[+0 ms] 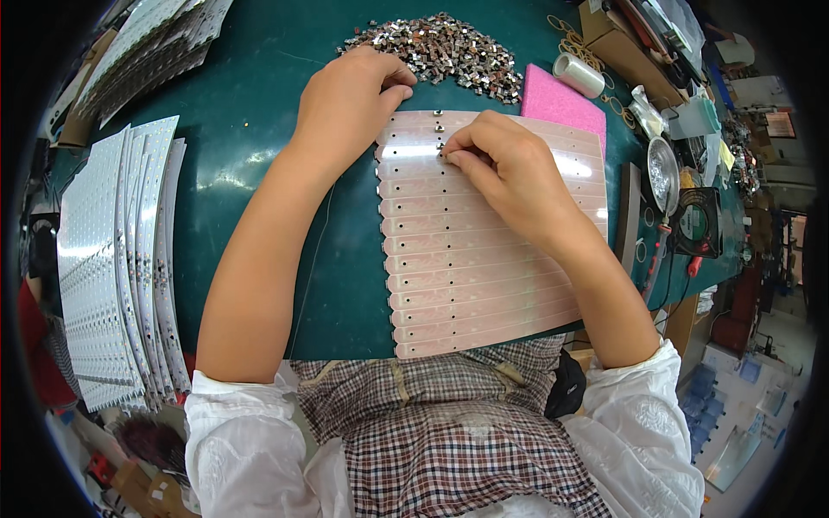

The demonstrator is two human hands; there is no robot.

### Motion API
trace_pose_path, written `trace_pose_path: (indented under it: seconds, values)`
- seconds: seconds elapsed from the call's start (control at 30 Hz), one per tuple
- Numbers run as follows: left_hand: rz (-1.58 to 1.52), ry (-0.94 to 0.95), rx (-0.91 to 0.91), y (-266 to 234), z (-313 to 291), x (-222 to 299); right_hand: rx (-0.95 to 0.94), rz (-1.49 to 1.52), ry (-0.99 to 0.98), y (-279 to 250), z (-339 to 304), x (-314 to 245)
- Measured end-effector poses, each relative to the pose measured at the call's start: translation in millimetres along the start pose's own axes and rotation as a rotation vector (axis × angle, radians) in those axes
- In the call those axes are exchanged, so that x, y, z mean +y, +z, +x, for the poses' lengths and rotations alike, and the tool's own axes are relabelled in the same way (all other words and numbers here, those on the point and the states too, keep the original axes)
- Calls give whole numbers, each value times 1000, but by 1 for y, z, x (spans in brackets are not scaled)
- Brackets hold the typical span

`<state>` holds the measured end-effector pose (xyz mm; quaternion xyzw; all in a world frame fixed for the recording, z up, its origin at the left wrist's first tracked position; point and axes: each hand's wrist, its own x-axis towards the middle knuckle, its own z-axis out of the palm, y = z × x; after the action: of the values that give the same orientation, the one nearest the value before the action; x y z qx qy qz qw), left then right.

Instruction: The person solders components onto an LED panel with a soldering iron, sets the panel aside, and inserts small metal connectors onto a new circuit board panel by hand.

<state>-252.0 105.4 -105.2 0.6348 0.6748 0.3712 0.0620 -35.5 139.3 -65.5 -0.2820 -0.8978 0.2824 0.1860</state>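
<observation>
A pale pink panel (pixel 509 224) scored into several horizontal strips lies on the table in front of me. Each strip has small dark holes, and small metal parts (pixel 439 128) sit on the top strips along one column. My right hand (pixel 509 164) pinches with thumb and forefinger at that column; a tiny metal part shows at the fingertips, on the panel. My left hand (pixel 354 91) is at the near left edge of a heap of small metal parts (pixel 440 52). Its fingers are curled, with the tips partly hidden, so what they hold cannot be made out.
Stacked white panels (pixel 121 250) stand on the left, with another stack (pixel 160 52) at the back left. A pink foam sheet (pixel 566 104) lies beyond the panel. Rubber bands, a tape roll (pixel 579 75), a strainer-like round tool (pixel 663 173) and a small fan (pixel 695 222) crowd the right side.
</observation>
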Motion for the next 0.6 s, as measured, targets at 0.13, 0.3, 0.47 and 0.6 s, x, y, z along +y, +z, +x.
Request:
trace_pose_path:
  seconds: [0.13, 0.3, 0.47, 0.6]
  values:
    - [47, -16, 13, 6, 0, 2, -17, -8, -1, 2, 0, 0]
    - [123, -48, 74, 6, -1, 2, -20, -38, -2, 2, 0, 1]
    - [-111, -175, 7, -14, 1, 5, -23, -66, -12, 2, 1, -3]
    - [-253, -259, -17, -25, 4, 6, 21, -123, -69, 8, 0, -1]
